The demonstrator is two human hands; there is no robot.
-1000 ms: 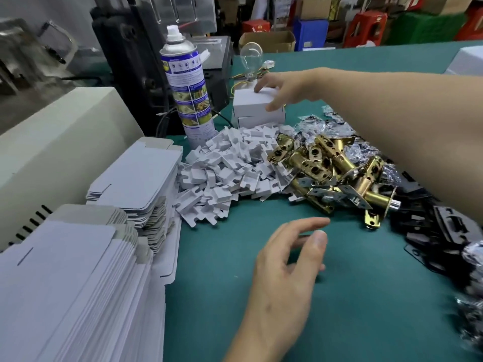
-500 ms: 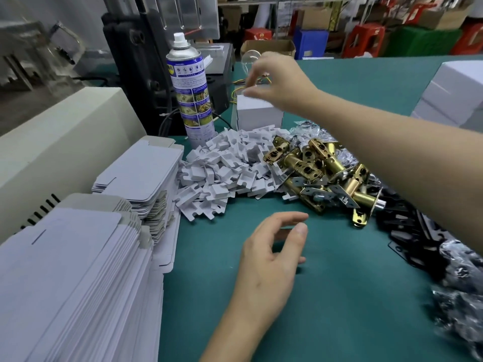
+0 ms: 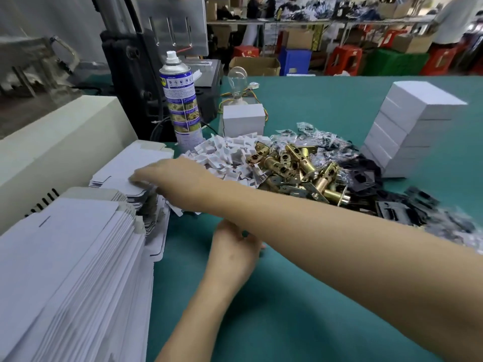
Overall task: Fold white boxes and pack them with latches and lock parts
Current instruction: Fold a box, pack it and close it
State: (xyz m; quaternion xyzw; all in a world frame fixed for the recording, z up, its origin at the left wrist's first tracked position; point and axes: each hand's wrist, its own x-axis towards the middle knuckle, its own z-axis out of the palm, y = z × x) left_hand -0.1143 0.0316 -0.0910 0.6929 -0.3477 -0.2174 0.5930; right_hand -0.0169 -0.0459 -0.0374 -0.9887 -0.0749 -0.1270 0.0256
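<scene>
1. The right hand (image 3: 167,176) reaches across to the left side of the green worktop (image 3: 313,296); its fingers lie stretched over the top sheet of the farther stack of flat box blanks (image 3: 122,165); the hand is blurred, so I cannot tell whether the thumb pinches that sheet's edge.
2. The left hand (image 3: 235,249) hovers low over the worktop near its middle, back upward; the right forearm crosses above it and hides the fingertips; the fingers that show are loosely bent and nothing is seen in them.
3. A taller stack of flat blanks (image 3: 65,270) fills the near left corner, touching the farther stack.
4. One folded white box (image 3: 243,120) stands toward the far edge, just behind a heap of white plastic pieces (image 3: 222,155); a pile of folded white boxes (image 3: 407,126) stands toward the right edge.
5. Brass latches (image 3: 295,165) lie heaped at mid-worktop, touching the white pieces on their left; clear bags of small parts (image 3: 313,137) lie just behind them; black plates (image 3: 392,207) spread to their right.
6. A spray can (image 3: 180,100) stands upright at the far left, beside a bare light bulb (image 3: 236,79); a cream machine housing (image 3: 52,142) sits along the left edge.
</scene>
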